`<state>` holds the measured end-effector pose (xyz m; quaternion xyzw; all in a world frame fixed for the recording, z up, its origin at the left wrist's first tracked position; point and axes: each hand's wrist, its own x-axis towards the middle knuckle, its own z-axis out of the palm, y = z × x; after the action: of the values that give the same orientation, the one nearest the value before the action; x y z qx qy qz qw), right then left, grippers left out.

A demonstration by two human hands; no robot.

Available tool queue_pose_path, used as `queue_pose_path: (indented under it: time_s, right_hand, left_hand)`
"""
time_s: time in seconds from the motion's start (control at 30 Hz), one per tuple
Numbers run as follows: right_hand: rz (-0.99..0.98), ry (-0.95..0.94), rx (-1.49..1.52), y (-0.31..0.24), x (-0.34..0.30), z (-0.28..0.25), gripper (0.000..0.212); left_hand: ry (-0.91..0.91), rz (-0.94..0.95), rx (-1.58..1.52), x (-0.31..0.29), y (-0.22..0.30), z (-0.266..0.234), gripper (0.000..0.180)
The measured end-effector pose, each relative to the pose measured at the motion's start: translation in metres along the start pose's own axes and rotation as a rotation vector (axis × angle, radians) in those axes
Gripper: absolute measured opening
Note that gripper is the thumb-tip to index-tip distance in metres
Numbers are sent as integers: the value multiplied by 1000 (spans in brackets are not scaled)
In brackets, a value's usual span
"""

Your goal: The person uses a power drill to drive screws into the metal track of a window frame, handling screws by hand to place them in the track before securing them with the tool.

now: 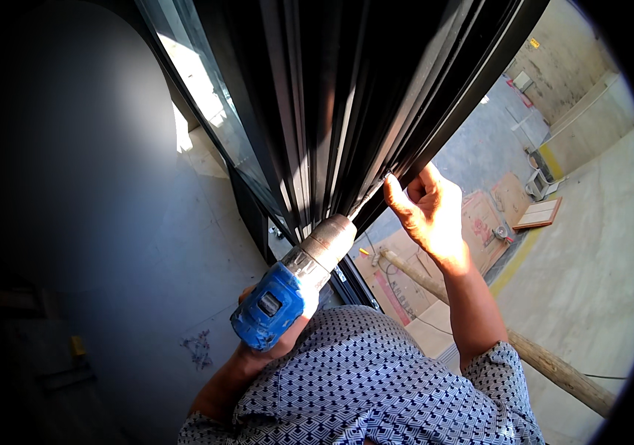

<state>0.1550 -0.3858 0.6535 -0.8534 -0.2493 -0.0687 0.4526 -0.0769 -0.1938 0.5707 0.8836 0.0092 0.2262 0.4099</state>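
My left hand [276, 345] grips a blue power drill [287, 289] with a grey chuck, its bit [367, 196] slanting up to the right into the black metal window frame [347, 96]. My right hand [428, 211] is raised at the frame's edge, thumb and fingers pinched right where the bit's tip meets the dark profile; what it pinches is too small to tell. Both forearms come up from sleeves with a blue-and-white pattern.
A glass pane [206, 89] runs along the frame's left. A grey wall [109, 185] fills the left side. Below on the right lie a wooden pole [539, 360], flattened cardboard [480, 222], a wooden board [539, 213] and a concrete floor [591, 274].
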Motion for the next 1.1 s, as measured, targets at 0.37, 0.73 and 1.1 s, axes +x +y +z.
queue_pose_path:
  time_s: [0.37, 0.73, 1.1]
  right_hand:
    - [-152, -69, -164, -3, 5, -15, 33]
    - [-201, -72, -134, 1, 9, -16, 38]
    - [-170, -123, -89, 9, 10, -13, 30]
  left_hand:
    - [11, 223, 113, 24, 18, -14, 6]
    - [-68, 126, 30, 23, 16, -12, 15]
    - [-78, 45, 131, 14, 11, -8, 17]
